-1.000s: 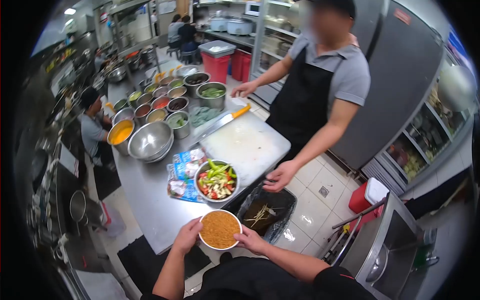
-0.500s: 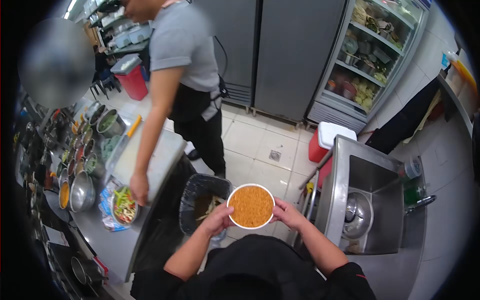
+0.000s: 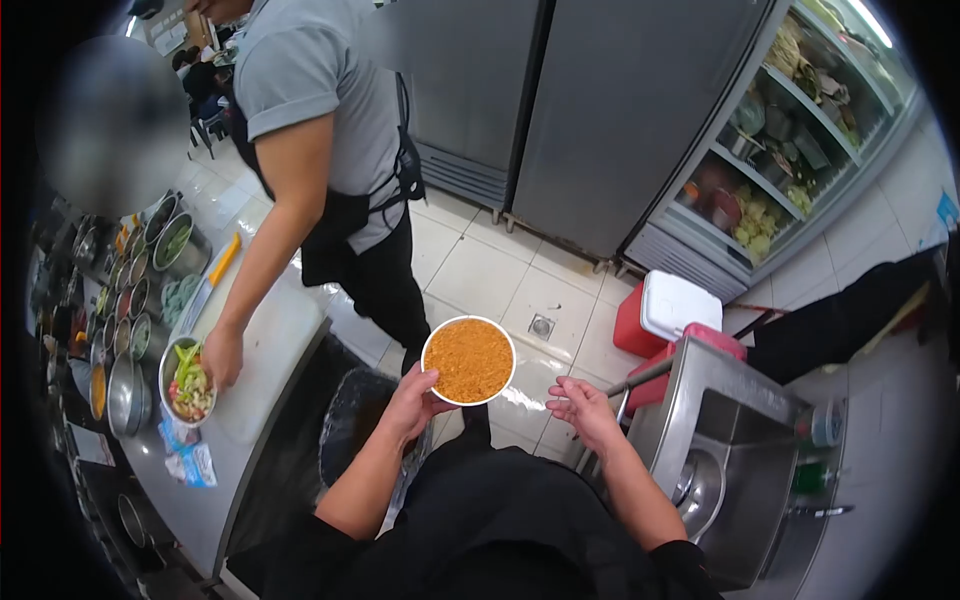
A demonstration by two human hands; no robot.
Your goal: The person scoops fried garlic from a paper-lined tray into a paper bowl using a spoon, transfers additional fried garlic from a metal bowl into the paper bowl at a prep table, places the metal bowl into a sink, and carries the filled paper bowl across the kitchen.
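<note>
A round white bowl (image 3: 428, 378) full of orange-brown crumbs (image 3: 468, 360) is held out in front of my body. My left hand (image 3: 408, 402) grips its lower left rim, thumb on top and fingers underneath. To the right of the bowl, my right hand (image 3: 585, 410) is in the air, apart from it, with its fingers spread and nothing in them. On the counter at left, a co-worker's hand (image 3: 222, 355) touches a bowl of chopped vegetables (image 3: 188, 385).
A lined trash bin (image 3: 345, 425) stands below, left of my legs. The steel sink (image 3: 735, 430) is close on my right, with a red cooler (image 3: 680, 305) behind it. The co-worker (image 3: 320, 120) stands at the cutting board (image 3: 275, 330), where a yellow-handled knife (image 3: 212, 285) lies.
My right hand has let go of the bowl and moved away to the right. My left hand still holds the bowl. The co-worker has lifted the vegetable bowl's edge, and my view has turned.
</note>
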